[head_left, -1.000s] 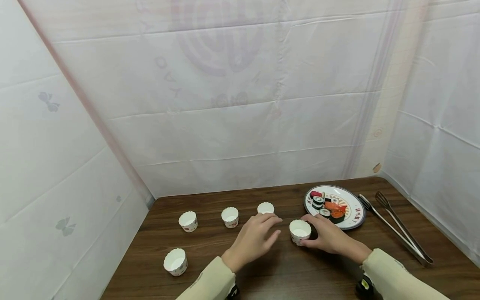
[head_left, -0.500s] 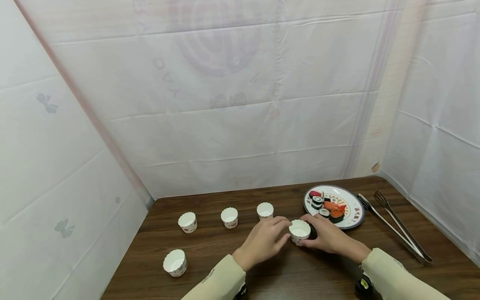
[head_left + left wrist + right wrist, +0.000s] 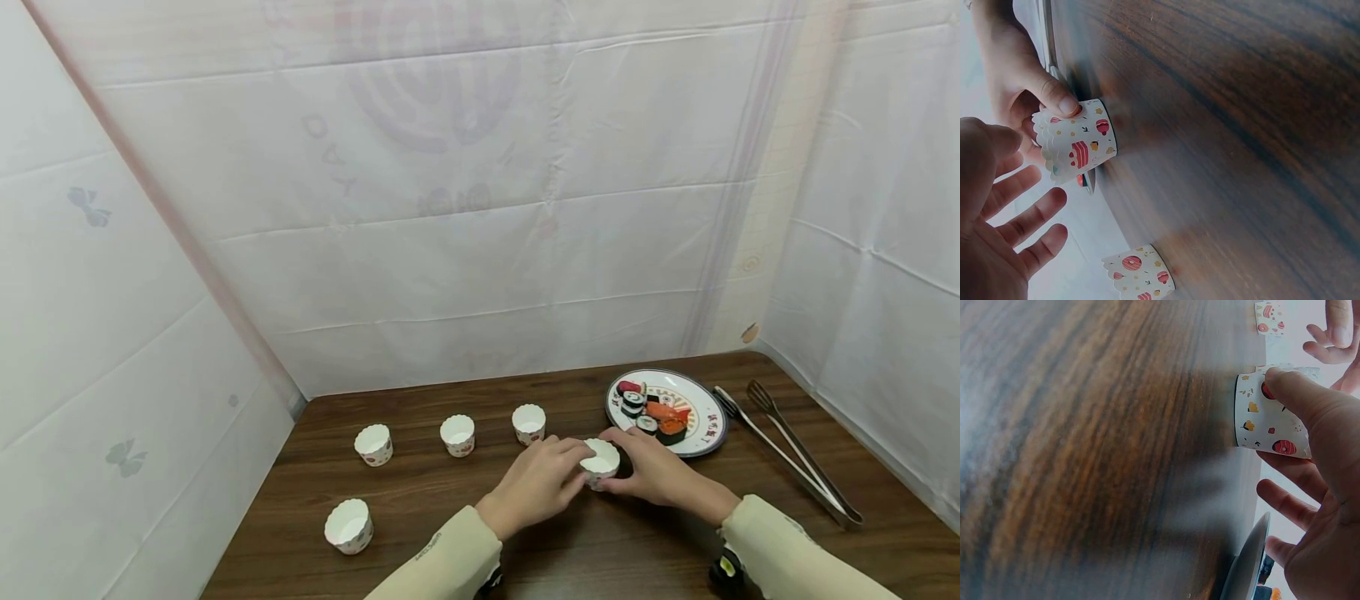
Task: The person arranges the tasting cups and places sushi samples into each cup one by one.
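Observation:
A white paper baking cup (image 3: pixel 604 460) printed with red and yellow sweets stands on the dark wooden table. My right hand (image 3: pixel 654 468) pinches its right side, thumb low on the near wall. In the left wrist view, the scalloped rim of this baking cup (image 3: pixel 1088 140) looks layered, like nested cups. From the left, my left hand (image 3: pixel 534 485) reaches to the rim with loosely bent, spread fingers; its fingertips overlap the rim in the head view. The left wrist view shows these fingers (image 3: pixel 1035 222) beside the cup, gripping nothing.
Single baking cups stand in a back row: left (image 3: pixel 373 446), middle (image 3: pixel 457 436) and right (image 3: pixel 528 423). Another cup (image 3: pixel 349 527) sits at front left. Behind my right hand is a plate (image 3: pixel 705 412) of sushi pieces (image 3: pixel 660 412), with metal tongs (image 3: pixel 810 467) to its right.
My left hand has moved right, from a gap beside the held baking cup up to its rim. The right hand keeps its hold in the same place.

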{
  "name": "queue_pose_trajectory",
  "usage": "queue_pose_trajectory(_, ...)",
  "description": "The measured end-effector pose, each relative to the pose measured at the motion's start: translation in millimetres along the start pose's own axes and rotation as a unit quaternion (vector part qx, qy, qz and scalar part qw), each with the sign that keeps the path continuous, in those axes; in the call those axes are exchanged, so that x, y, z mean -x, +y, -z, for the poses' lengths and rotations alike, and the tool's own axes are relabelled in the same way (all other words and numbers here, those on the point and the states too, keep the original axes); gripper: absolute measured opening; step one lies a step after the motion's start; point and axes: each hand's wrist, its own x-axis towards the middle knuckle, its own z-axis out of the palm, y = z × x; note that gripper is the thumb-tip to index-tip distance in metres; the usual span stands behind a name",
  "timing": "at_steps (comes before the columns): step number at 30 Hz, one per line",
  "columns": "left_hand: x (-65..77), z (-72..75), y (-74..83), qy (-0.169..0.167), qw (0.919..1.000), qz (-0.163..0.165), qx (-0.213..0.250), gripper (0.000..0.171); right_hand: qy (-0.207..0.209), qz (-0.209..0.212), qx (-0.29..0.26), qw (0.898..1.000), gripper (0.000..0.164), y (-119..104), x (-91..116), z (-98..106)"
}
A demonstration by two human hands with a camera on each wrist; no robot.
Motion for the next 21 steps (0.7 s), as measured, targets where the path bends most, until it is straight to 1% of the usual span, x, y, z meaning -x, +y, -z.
queue_pose_trajectory(13, -3.8, -4.3, 1.4, -0.015, 0.9998, -0.016, 0.001, 0.021, 0.008, 0.007, 0.003, 1.0, 0.056, -0.8, 0.4, -0.5)
queue_pose_trajectory(21, -3.4, -5.8, 1.3, -0.034, 0.9992, -0.018, -0.007, 0.02, 0.01, 0.004, 0.006, 1.0, 0.057, -1.9, 0.6, -0.3)
